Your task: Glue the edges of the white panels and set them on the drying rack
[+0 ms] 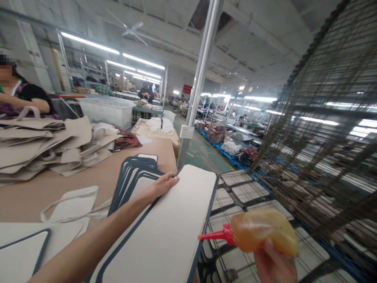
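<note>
Tallest around us is a wire rack (324, 78), rising to the right of and beyond our right hand (275, 261); its lower grid carries pale panels under and behind that hand. A brown-topped worktable (26, 200) spreads to the left of our left hand (165, 184). A metal post (203, 67) stands beyond the left hand, past the far end of our panel, blocking the way straight ahead. Left of that hand and farther off lies a heap of beige fabric pieces (70, 137), with a white plastic bin (103, 116) behind it.

The pale, dark-edged panel (176, 220) lies between our hands, its long axis running away from us and slightly rightward. Our left hand bends over its left edge near the far end; we cannot tell how firmly it grips. A stack of similar panels (129, 177) sits just left of that hand. Our right hand is closed around an amber squeeze bottle (253, 228), lying roughly level, long axis crosswise. Its red nozzle (213, 235) points left, the tip at the panel's right edge; contact is unclear.
</note>
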Tool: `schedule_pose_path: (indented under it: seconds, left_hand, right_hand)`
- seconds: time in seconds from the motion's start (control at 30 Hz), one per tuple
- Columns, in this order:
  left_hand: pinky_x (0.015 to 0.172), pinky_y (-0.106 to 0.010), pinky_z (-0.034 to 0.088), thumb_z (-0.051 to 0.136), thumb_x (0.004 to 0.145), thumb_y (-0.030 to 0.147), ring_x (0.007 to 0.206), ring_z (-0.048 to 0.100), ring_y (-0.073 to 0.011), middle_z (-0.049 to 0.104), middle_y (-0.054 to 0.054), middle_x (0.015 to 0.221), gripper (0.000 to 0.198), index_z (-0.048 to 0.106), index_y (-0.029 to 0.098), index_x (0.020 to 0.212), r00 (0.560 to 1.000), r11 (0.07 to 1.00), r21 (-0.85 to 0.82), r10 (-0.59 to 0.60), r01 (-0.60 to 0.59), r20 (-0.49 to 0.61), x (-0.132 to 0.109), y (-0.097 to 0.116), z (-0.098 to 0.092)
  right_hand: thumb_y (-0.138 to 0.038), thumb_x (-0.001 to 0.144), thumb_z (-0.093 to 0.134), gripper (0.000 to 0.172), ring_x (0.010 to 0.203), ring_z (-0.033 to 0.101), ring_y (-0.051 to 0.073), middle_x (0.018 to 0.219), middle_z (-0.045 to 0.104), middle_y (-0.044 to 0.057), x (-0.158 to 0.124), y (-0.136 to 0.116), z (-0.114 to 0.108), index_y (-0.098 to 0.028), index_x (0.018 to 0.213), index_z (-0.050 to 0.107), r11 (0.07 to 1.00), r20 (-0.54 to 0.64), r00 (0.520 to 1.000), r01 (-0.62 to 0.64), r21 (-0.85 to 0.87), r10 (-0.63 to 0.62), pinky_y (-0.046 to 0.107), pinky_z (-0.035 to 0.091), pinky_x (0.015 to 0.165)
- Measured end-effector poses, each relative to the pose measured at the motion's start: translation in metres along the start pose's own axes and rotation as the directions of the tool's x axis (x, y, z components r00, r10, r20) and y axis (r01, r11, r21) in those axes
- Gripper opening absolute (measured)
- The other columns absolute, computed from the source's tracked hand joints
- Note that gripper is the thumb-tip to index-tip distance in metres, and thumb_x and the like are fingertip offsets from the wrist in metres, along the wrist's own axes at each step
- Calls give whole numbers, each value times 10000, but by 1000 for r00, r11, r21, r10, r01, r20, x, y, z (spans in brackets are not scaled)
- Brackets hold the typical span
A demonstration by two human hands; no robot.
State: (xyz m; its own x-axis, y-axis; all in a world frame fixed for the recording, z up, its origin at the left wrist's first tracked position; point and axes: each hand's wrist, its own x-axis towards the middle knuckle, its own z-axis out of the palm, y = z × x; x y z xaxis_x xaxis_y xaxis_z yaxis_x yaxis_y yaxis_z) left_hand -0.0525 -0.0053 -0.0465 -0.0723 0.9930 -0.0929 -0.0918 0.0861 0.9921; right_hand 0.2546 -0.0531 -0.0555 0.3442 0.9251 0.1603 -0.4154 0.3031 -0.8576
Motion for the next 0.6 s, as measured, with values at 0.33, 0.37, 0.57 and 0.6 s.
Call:
schedule_pose_path:
  seconds: [0.33,0.37,0.57,0.6]
  left_hand:
    - [392,-187,355,672,651,439,396,473,-90,547,61,518,337,479,182,752,1000,1000,10,4,-4,-3,22,6,7]
    - [392,-185,349,674,654,436,392,469,-87,542,62,515,335,478,181,745,1000,1000,8,6,-6,-6,23,7,8]
    - [394,-175,320,690,677,398,390,464,-79,526,70,512,312,484,177,755,1000,1000,-4,14,-14,-12,37,10,10]
    - [392,-173,317,684,689,384,390,466,-80,526,69,512,296,485,176,758,1000,1000,-4,12,-12,-13,39,11,10]
  right_hand:
    - [-327,435,861,410,637,652,162,697,682,4,-5,-1,-9,-249,794,680,999,2,999,-43,2,43,235,541,659]
    - [-324,437,862,445,648,655,162,725,689,-3,-7,-2,-8,-259,838,678,999,-4,999,-49,5,49,234,542,667]
    - [-359,417,875,472,655,656,138,711,691,-25,-19,-7,-3,-267,835,675,997,-96,993,-68,38,72,181,528,672]
    - [-351,410,875,477,662,659,149,708,691,-18,-19,-7,-5,-263,835,676,997,-91,993,-72,40,75,192,534,667]
